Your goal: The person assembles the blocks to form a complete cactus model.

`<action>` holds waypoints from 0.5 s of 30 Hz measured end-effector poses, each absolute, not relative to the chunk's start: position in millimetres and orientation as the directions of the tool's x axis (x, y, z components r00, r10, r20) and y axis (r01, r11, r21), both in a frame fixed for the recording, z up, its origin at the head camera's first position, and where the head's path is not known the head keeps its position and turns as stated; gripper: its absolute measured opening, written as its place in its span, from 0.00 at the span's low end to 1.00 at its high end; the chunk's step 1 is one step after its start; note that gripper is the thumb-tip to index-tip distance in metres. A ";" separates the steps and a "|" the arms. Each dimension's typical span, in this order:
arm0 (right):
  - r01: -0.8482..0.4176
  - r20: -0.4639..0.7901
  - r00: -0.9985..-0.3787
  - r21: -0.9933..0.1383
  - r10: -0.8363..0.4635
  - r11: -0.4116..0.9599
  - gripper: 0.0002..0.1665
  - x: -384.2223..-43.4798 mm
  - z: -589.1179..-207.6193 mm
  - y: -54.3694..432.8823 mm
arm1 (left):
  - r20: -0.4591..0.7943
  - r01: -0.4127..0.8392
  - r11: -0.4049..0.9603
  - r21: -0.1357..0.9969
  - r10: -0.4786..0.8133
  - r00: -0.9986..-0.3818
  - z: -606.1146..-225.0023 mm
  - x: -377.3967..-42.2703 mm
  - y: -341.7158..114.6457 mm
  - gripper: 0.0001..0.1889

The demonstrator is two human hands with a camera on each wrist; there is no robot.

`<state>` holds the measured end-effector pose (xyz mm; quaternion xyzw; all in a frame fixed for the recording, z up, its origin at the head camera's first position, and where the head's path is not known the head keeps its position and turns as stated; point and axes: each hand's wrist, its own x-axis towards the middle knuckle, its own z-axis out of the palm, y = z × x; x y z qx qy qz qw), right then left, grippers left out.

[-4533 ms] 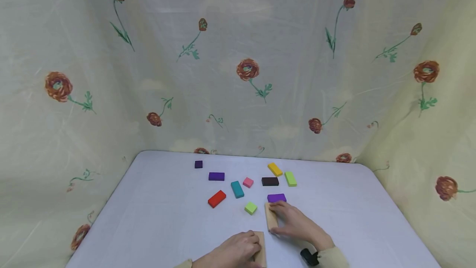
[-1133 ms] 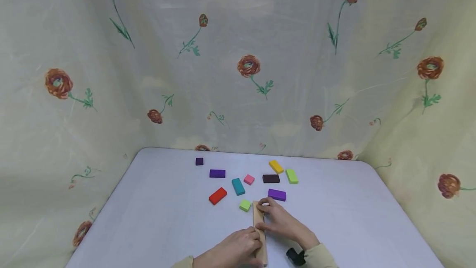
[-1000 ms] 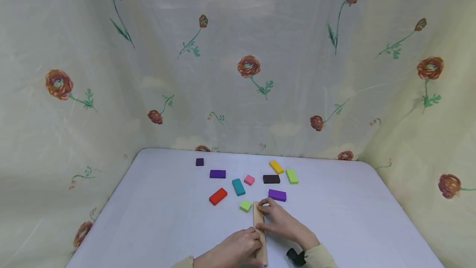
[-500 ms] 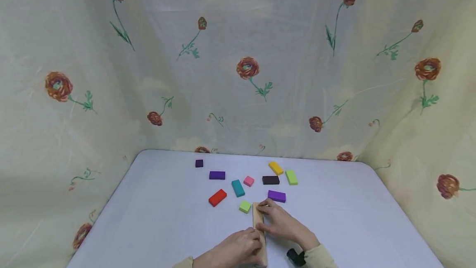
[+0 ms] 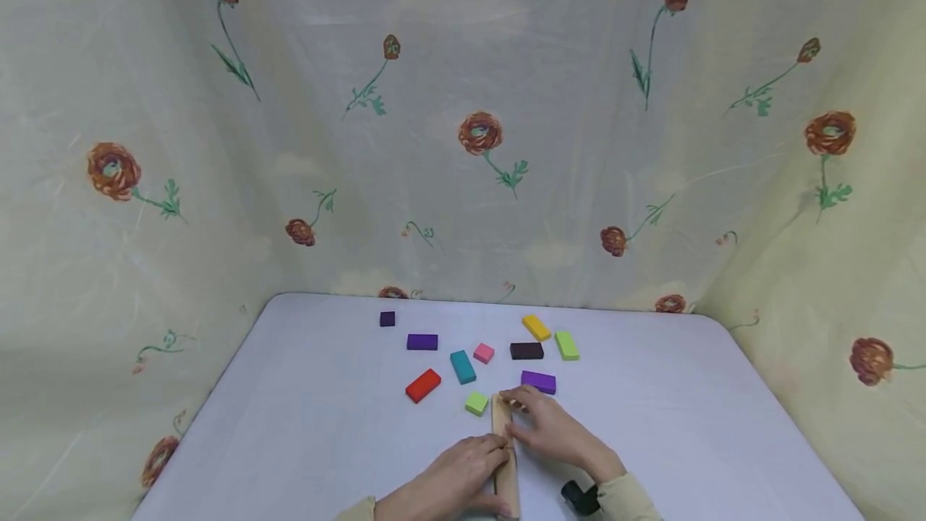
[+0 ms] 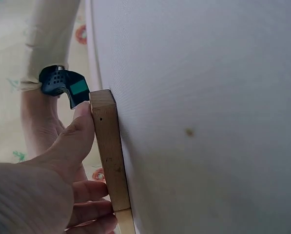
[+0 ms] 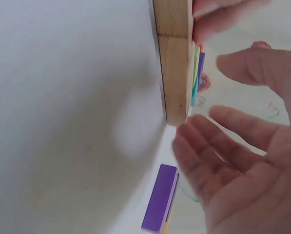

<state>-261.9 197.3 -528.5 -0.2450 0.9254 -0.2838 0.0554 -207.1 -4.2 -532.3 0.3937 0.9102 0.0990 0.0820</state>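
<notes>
Two plain wooden blocks, the near one [image 5: 509, 485] and the far one [image 5: 499, 418], lie end to end in a straight strip on the table. My left hand [image 5: 457, 474] is at the near block, its thumb by the near end and its fingertips at the joint. In the left wrist view those fingers [image 6: 89, 214] are fairly straight against the wood. My right hand [image 5: 555, 428] is beside the far block. The right wrist view shows its thumb and fingers [image 7: 199, 141] spread, a little apart from the wood. A purple block [image 5: 538, 381] lies just beyond it.
A light green cube [image 5: 477, 403] sits left of the strip's far end. Farther off lie red [image 5: 423, 385], teal [image 5: 463, 367], pink [image 5: 484, 353], dark brown [image 5: 526, 350] and several other blocks. Flowered cloth [image 5: 481, 207] hangs around the white table [image 5: 304, 441].
Since the first frame the far wooden block has moved left into line with the near one, and the green cube has shifted left. In the last half second both hands have loosened from the wood.
</notes>
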 end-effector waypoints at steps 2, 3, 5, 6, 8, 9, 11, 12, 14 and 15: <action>-0.400 0.073 -0.892 -0.586 -0.446 0.705 0.27 -262.4 -527.9 199.3 | -0.073 0.694 0.673 0.255 0.729 -0.680 -532.4 -207.3 -3.8 0.40; -0.386 0.093 -0.902 -0.609 -0.421 0.693 0.27 -262.6 -527.4 200.2 | -0.075 0.691 0.674 0.262 0.728 -0.681 -532.7 -207.5 -3.4 0.40; -0.356 0.134 -0.923 -0.658 -0.362 0.664 0.27 -263.2 -526.2 201.9 | -0.079 0.685 0.676 0.273 0.725 -0.684 -532.7 -207.5 -3.1 0.40; -0.340 0.150 -0.931 -0.686 -0.332 0.643 0.27 -263.9 -525.9 202.5 | -0.081 0.680 0.677 0.279 0.723 -0.686 -532.5 -207.7 -3.0 0.40; -0.309 0.171 -0.946 -0.730 -0.275 0.609 0.27 -265.2 -525.3 203.4 | -0.079 0.679 0.680 0.277 0.721 -0.689 -532.7 -208.2 -2.9 0.40; -0.295 0.175 -0.952 -0.744 -0.251 0.599 0.28 -266.0 -525.2 203.8 | -0.080 0.678 0.681 0.276 0.720 -0.690 -532.9 -208.4 -2.9 0.40; -0.265 0.172 -0.962 -0.768 -0.211 0.583 0.29 -267.2 -525.1 204.3 | -0.079 0.677 0.684 0.273 0.717 -0.693 -532.9 -208.8 -3.3 0.40; -0.251 0.166 -0.966 -0.774 -0.197 0.581 0.30 -268.0 -525.4 204.5 | -0.083 0.674 0.687 0.271 0.714 -0.695 -532.9 -209.0 -3.5 0.40; -0.225 0.152 -0.973 -0.778 -0.172 0.586 0.31 -269.1 -525.8 205.2 | -0.089 0.671 0.690 0.273 0.712 -0.696 -532.6 -209.2 -3.6 0.40; -0.215 0.147 -0.976 -0.775 -0.161 0.594 0.31 -269.6 -526.0 205.6 | -0.092 0.669 0.691 0.274 0.711 -0.697 -532.7 -209.3 -3.4 0.40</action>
